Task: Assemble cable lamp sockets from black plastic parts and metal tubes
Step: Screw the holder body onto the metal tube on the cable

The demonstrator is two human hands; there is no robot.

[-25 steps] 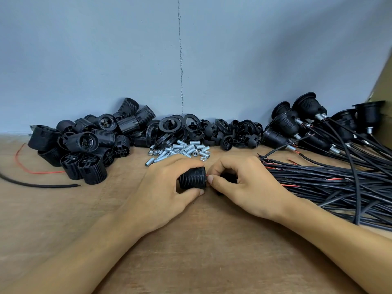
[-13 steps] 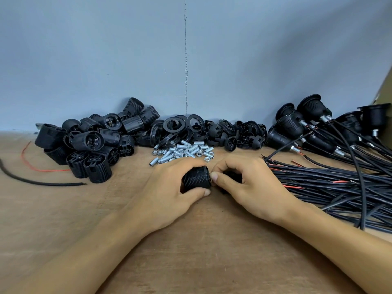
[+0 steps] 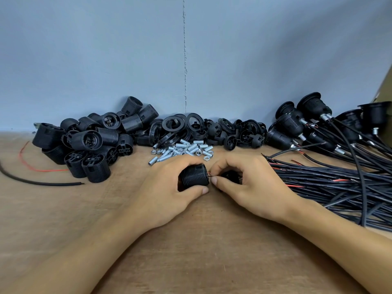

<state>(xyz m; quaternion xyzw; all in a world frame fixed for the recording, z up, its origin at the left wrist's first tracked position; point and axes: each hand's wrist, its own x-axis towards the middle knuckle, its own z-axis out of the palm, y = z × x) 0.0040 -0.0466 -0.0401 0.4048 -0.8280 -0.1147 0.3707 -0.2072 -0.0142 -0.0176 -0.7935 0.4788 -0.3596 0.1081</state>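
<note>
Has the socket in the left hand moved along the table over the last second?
No. The socket keeps its spot just in front of the metal tubes, gripped by the left hand.

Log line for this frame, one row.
left hand: grips threaded socket body | right hand: pinches wire at its end | metal tubes: piled behind hands

Tabletop (image 3: 191, 262): brown wood, worn and grain-streaked, filling the near field.
Wall (image 3: 84, 49): plain blue-grey, standing along the tabletop's far edge.
Seam (image 3: 185, 60): rough vertical line down the wall, near centre.
Panel (image 3: 385, 88): brown, slanted, at far right edge.
</note>
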